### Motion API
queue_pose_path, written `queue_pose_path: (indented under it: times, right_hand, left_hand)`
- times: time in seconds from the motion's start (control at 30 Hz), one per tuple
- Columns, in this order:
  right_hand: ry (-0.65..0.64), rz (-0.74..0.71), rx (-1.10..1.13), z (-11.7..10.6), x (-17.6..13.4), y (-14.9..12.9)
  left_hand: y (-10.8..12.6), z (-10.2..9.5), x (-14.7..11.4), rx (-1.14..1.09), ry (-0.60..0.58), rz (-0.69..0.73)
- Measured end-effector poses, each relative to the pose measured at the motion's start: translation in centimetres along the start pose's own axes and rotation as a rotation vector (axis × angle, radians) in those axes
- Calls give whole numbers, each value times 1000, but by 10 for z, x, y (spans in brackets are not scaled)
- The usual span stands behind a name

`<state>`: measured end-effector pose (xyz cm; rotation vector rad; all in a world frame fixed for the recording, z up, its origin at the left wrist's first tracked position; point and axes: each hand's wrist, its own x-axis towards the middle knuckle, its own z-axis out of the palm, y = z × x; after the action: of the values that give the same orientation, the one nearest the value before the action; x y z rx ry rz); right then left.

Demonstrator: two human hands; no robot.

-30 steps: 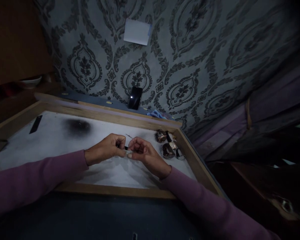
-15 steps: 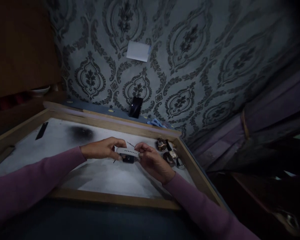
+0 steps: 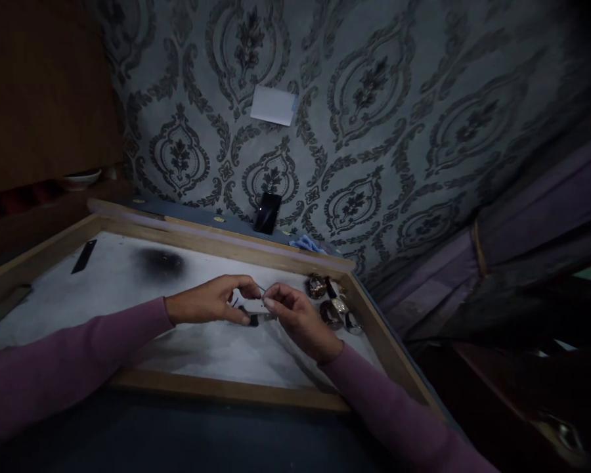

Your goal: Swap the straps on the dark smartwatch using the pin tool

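A wristwatch with a dark face and a pale strap is held low over the white tray floor, partly covered by fingers. My left hand is closed on it, thumb at the dark face and bent index finger above. My right hand is also closed, its thumb and fingertips pinched at the strap's right end. A thin dark rod shows between the two sets of fingertips; which hand holds it is hard to make out.
Several watches lie together at the tray's right end. The wooden rim surrounds the white floor. A black strip lies at the left. Behind the tray are a phone against the patterned wall and a blue cloth.
The watch has turned, so less of the strap's row of holes shows. My left hand has shifted slightly right, and both hands' fingertips have come closer together around the thin rod.
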<state>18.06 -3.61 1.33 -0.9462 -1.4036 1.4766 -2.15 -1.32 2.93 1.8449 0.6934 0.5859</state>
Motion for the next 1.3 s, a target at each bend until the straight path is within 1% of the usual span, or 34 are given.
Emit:
queue_pose_path:
  times: [0.07, 0.13, 0.23, 0.37, 0.47, 0.67, 0.8, 0.97, 1.1, 1.2, 1.3]
  right_hand:
    - [18, 27, 75, 0, 0, 1]
    - [13, 54, 143, -1, 1, 2]
    - [4, 75, 180, -1, 1, 2]
    - [18, 76, 115, 0, 0, 2]
    - [15, 87, 65, 0, -1, 1]
    - [-6, 123, 76, 0, -1, 0]
    - [-23, 137, 95, 1, -1, -1]
    - [-38, 147, 50, 2, -2, -2]
    - [-120, 181, 37, 2, -2, 0]
    - [-142, 178, 41, 2, -2, 1]
    - [-99, 125, 76, 3, -1, 3]
  left_hand:
    - [-2, 0, 0, 52, 30, -15]
    - [-3, 0, 0, 103, 36, -33]
    - [-5, 1, 1, 106, 41, -33]
    - [-7, 1, 3, 76, 65, -3]
    - [-7, 2, 2, 116, 106, 27]
    - [-6, 6, 2, 167, 117, 83]
    - [-6, 9, 1, 258, 123, 150]
    - [-11, 14, 0, 399, 120, 232]
    - [-13, 18, -1, 475, 107, 293]
    - [-9, 19, 0, 476, 100, 254]
    - [-2, 17, 1, 377, 155, 160]
